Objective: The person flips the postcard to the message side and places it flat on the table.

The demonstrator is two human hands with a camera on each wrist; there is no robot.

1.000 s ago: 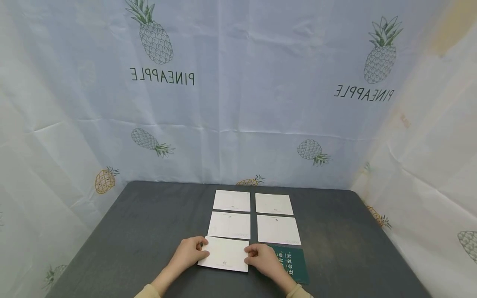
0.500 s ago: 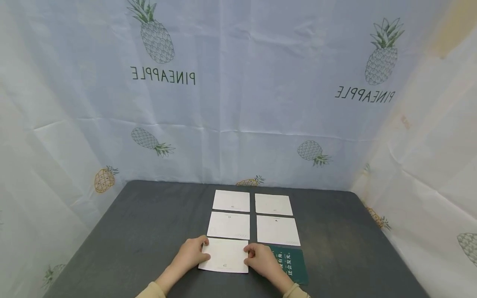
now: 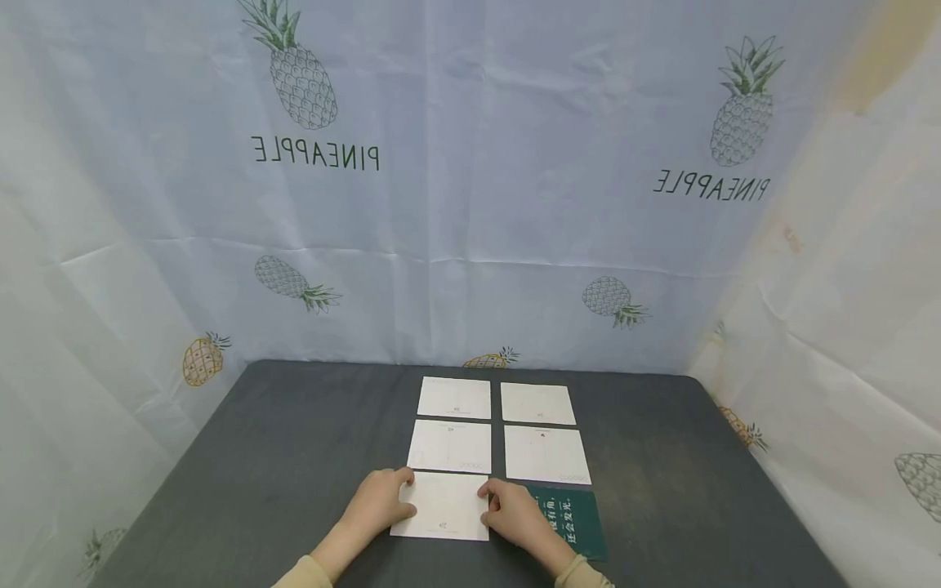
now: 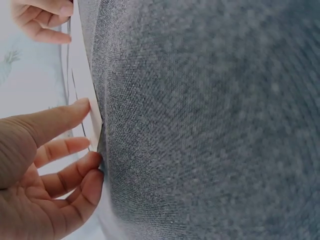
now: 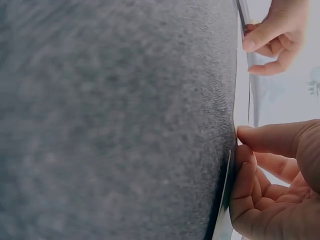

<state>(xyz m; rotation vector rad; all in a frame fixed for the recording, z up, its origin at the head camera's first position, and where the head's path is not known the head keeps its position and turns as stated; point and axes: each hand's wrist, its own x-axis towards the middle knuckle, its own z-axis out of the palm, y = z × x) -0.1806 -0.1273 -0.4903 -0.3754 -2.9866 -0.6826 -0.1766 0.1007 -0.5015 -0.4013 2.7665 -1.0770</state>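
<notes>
A white postcard (image 3: 444,508) with a small printed mark lies nearly flat at the front of the dark table. My left hand (image 3: 376,500) holds its left side; in the left wrist view the thumb lies on the card (image 4: 85,75) and the other fingers bend at its corner. At the right side, my right hand (image 3: 515,514) pinches the edge, thumb and forefinger close together in the right wrist view. Partly under the right hand and wrist lies a dark green postcard (image 3: 584,523) with white lettering.
Behind the hands, white postcards lie in two columns: two on the left, near (image 3: 450,446) and far (image 3: 454,398), and two on the right, near (image 3: 547,454) and far (image 3: 538,404). Narrow gaps separate them. A pineapple-print curtain (image 3: 456,204) hangs around the dark table (image 3: 309,441).
The held postcard has come down from a slight tilt to lie flatter, a little nearer the front, and a thin gap shows behind it. Both hands have stayed at its sides.
</notes>
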